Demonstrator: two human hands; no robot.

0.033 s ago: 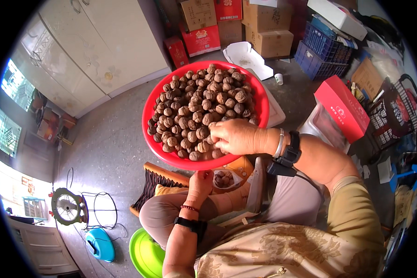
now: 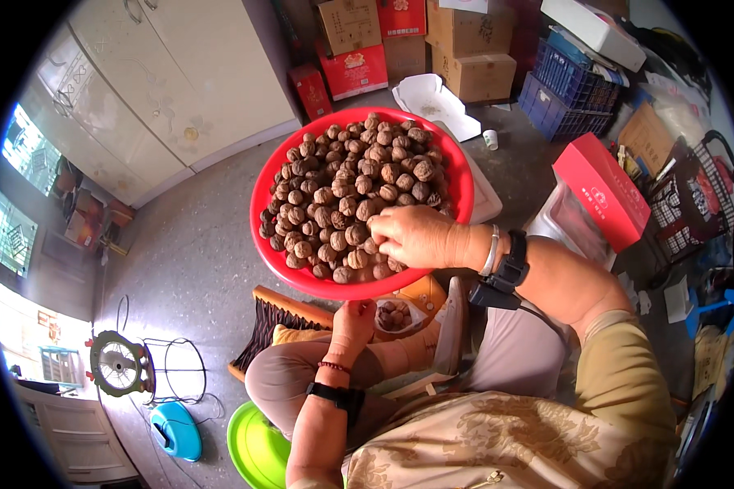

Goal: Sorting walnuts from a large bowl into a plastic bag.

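A wide red basin [image 2: 263,242] heaped with brown walnuts [image 2: 347,183] stands in front of me. My right hand [image 2: 416,236] lies over the near right part of the heap, its fingers curled down around a walnut at the fingertips; the palm side is hidden. Just below the near rim of the basin is my left hand [image 2: 353,324], its fingers closed together. Whatever those fingers hold, if anything, does not show. Close beside my left hand, a small white container [image 2: 416,319] with several walnuts sits lower down, partly behind my leg.
A wooden seat with dark woven strips [image 2: 281,322] stands below the basin, and a bright green round lid or tub [image 2: 249,444] is by my knee. At right are a red box [image 2: 603,191] and blue crates [image 2: 559,106]. Cartons [image 2: 473,75] are stacked behind; a cabinet [image 2: 179,90] is at left.
My right hand has shifted very slightly up over the walnuts, showing a little more of the walnut under the thumb side. My left hand stays in place.
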